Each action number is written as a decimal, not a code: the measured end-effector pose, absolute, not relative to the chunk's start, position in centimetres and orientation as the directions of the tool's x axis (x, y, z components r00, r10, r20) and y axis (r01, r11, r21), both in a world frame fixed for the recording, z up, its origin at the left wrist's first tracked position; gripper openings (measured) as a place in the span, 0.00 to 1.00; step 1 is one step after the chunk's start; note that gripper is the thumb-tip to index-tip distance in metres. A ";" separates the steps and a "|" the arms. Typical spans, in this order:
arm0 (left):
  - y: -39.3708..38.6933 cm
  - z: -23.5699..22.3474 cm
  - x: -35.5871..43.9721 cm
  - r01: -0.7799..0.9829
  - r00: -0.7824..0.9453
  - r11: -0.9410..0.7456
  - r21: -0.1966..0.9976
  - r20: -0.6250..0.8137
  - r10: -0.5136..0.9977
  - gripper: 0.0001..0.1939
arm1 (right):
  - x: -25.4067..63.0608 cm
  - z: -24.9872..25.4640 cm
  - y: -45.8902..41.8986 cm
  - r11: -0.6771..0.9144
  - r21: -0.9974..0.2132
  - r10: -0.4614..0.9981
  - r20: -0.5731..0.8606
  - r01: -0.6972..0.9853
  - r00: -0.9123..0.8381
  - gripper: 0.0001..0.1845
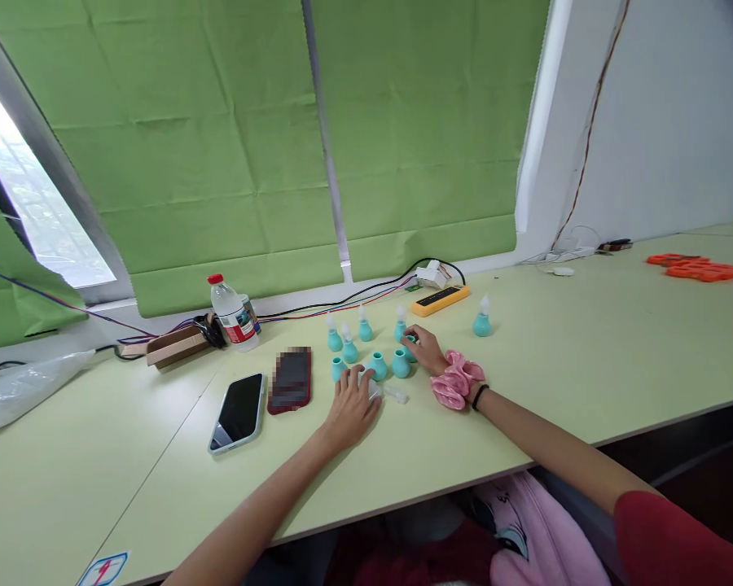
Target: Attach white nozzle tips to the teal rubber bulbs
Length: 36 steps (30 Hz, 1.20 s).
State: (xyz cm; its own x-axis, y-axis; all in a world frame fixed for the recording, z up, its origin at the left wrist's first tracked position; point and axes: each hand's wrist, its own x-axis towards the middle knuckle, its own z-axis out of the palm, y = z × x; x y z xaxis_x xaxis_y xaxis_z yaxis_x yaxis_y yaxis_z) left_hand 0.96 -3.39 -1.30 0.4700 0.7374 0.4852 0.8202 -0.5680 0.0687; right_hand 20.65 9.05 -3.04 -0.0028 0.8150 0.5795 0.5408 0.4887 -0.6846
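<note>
My right hand is closed around a small teal squeeze bulb, thumb and fingers at its open top. On the table, my left hand curls its fingers over clear plastic tips, partly hidden beneath them. Another clear tip lies just to its right. Open bulbs without tips stand between and beside the hands: one bulb, a second bulb, and a third bulb behind the left fingers. Several bulbs with clear tips stand upright farther back, including a tipped bulb and, far right, another tipped bulb.
Left of my left hand lie a phone and a dark red-edged phone. A red-capped bottle, a cardboard box and a yellow power strip with cables line the back. Orange objects lie far right.
</note>
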 end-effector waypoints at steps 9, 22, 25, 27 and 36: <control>-3.6 -0.6 0.9 0.752 0.524 -0.650 0.107 0.502 0.688 0.14 | 21.9 -2.3 9.2 0.555 -0.584 0.643 0.753 0.592 0.140 0.08; -3.6 0.0 0.3 0.859 0.282 -0.494 0.135 0.680 0.677 0.25 | 27.9 -0.7 8.4 -0.071 -0.584 0.459 0.701 0.809 0.547 0.34; -3.3 -0.4 0.0 0.855 0.275 -0.498 0.147 0.684 0.675 0.24 | 28.2 -1.3 8.7 -0.116 -0.590 0.491 0.665 0.799 0.563 0.34; -3.0 -0.7 -0.2 0.844 0.293 -0.517 0.145 0.683 0.670 0.22 | 28.4 -1.8 9.1 -0.108 -0.601 0.516 0.647 0.792 0.561 0.34; -2.2 -1.3 -1.9 0.784 0.169 -0.550 0.286 0.755 0.633 0.23 | 29.2 -2.6 10.4 -0.116 -0.685 0.574 0.545 0.720 0.611 0.33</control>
State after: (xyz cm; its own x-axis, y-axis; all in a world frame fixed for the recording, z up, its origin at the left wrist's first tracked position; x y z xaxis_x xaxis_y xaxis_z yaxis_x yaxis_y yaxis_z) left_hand -1.91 -2.17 -1.29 0.1691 0.6331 0.7554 0.7844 -0.5505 0.2857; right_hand 29.23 10.43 -2.63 0.6111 0.5741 0.5450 0.7195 -0.1158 -0.6847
